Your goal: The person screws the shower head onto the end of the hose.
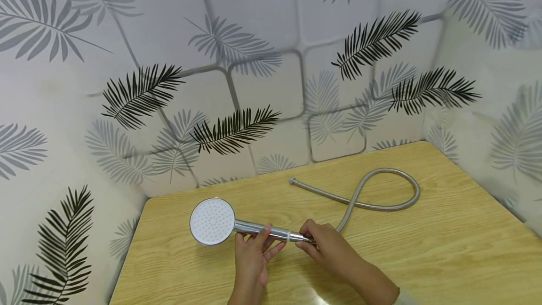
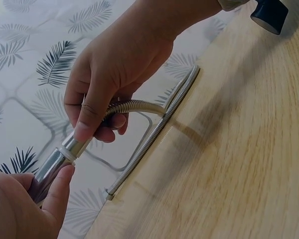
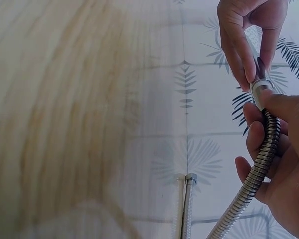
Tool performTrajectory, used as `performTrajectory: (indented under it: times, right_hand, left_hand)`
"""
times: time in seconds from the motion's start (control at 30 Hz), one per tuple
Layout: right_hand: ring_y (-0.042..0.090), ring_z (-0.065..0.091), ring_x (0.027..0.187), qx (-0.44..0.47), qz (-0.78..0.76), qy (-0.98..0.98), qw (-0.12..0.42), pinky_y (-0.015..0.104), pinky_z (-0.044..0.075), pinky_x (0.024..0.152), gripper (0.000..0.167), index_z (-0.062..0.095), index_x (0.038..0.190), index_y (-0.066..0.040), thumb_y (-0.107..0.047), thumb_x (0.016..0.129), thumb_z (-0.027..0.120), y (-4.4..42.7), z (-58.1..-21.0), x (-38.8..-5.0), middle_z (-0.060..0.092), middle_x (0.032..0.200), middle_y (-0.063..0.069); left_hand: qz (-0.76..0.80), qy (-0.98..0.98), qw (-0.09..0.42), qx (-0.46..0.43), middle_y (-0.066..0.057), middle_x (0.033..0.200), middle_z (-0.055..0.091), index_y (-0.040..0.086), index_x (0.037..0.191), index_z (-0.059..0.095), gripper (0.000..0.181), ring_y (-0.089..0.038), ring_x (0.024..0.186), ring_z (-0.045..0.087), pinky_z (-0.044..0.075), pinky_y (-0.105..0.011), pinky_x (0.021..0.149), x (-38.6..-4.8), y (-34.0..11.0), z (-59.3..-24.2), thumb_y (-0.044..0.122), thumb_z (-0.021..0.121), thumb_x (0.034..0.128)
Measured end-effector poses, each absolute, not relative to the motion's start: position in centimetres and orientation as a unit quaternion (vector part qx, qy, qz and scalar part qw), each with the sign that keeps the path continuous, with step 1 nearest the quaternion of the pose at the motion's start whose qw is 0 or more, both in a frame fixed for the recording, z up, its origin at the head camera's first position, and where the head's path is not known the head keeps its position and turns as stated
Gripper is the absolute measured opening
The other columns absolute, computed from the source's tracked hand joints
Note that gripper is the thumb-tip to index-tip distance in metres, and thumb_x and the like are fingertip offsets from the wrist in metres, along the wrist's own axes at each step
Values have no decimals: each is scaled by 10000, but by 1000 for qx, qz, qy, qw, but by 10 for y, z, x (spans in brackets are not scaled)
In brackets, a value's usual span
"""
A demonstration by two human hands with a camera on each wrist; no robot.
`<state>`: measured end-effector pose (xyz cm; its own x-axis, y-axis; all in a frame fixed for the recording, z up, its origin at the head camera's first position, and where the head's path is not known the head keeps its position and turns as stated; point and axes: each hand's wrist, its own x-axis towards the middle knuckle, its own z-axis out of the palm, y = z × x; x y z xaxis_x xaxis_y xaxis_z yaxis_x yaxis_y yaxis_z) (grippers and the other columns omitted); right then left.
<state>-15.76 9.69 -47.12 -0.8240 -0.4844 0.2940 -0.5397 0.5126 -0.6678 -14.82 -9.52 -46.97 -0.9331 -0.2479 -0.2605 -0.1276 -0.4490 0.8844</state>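
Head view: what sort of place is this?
Probably an indoor work corner: a yellow wood-grain table against pale leaf-printed walls, with a looped silver metal hose on it.

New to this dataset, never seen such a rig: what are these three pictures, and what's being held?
There is no robot: a person works with two bare hands. The wide picture comes from a head-worn camera looking forward and down; the other two come from cameras on the left and right wrists. The left hand holds the chrome handle of a round, white-faced shower head. The right hand grips a ribbed grey metal hose near the handle's end. The hose crosses itself in a loop on the yellowish wood-grain table, its far end lying free.
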Motion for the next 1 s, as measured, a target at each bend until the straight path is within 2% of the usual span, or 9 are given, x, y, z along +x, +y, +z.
performTrajectory:
  times: [0.2, 0.37, 0.53, 0.6, 0.67, 0.77, 0.83, 0.93, 1.0]
  right_hand:
    - [-36, 442, 636, 283, 369, -885, 22, 162, 434, 623, 202, 643, 1025, -128, -325, 1016, 601, 96, -472, -158, 620, 763, -120]
    - [-39, 415, 608, 284, 360, -888, 21, 170, 406, 635, 258, 665, 1022, -140, -370, 1038, 549, 96, -473, -158, 543, 706, -151]
    - [-44, 417, 591, 286, 381, -879, 7, 150, 441, 543, 269, 677, 1036, -113, -348, 1046, 547, 95, -473, -159, 583, 719, -84]
    - [-39, 429, 592, 283, 395, -874, -2, 150, 460, 510, 281, 681, 1094, -92, -339, 1043, 558, 95, -472, -159, 603, 738, -68]
    - [-42, 461, 634, 282, 398, -873, -3, 145, 479, 544, 331, 661, 1186, -82, -362, 1034, 569, 94, -471, -158, 630, 787, -83]
    - [-36, 526, 694, 285, 401, -870, 2, 143, 523, 599, 415, 585, 1322, -81, -341, 1002, 636, 94, -470, -156, 677, 860, -73]
    - [-33, 556, 737, 289, 395, -872, 14, 136, 541, 628, 459, 548, 1349, -87, -305, 971, 691, 94, -470, -156, 684, 892, -91]
    - [-25, 553, 740, 290, 383, -877, 35, 135, 534, 630, 435, 540, 1295, -89, -199, 929, 747, 93, -471, -155, 673, 880, -103]
    - [-24, 531, 726, 288, 377, -879, 45, 139, 520, 617, 358, 547, 1205, -93, -153, 918, 752, 93, -472, -156, 664, 865, -108]
  left_hand:
    - [-832, -524, 38, 179, -114, 1082, 638, 48, 1244, 340, 407, -217, 926, 748, 671, -457, 806, -148, -96, -470, 72, 652, 985]
    - [-831, -526, 37, 177, -121, 1096, 635, 48, 1242, 341, 418, -215, 924, 747, 671, -456, 806, -148, -97, -470, 84, 664, 979]
    - [-834, -521, 34, 179, -115, 1087, 627, 42, 1253, 337, 421, -212, 923, 744, 671, -458, 808, -147, -97, -470, 88, 659, 985]
    - [-835, -519, 34, 180, -109, 1079, 626, 45, 1254, 337, 427, -211, 924, 744, 671, -457, 810, -146, -97, -470, 100, 663, 984]
    - [-835, -519, 33, 181, -106, 1073, 629, 50, 1249, 337, 428, -209, 923, 745, 671, -456, 812, -146, -98, -470, 109, 667, 983]
    - [-836, -517, 32, 180, -98, 1063, 634, 51, 1251, 335, 447, -210, 922, 746, 669, -456, 820, -146, -98, -470, 122, 681, 976]
    - [-837, -516, 32, 181, -94, 1059, 634, 51, 1250, 334, 446, -211, 920, 745, 669, -459, 822, -146, -99, -470, 118, 680, 976]
    - [-838, -514, 32, 180, -94, 1064, 630, 51, 1241, 335, 424, -213, 923, 745, 668, -462, 827, -147, -99, -469, 106, 666, 983]
    - [-839, -513, 32, 179, -98, 1073, 629, 50, 1233, 339, 409, -212, 927, 745, 668, -461, 828, -146, -98, -469, 101, 661, 985]
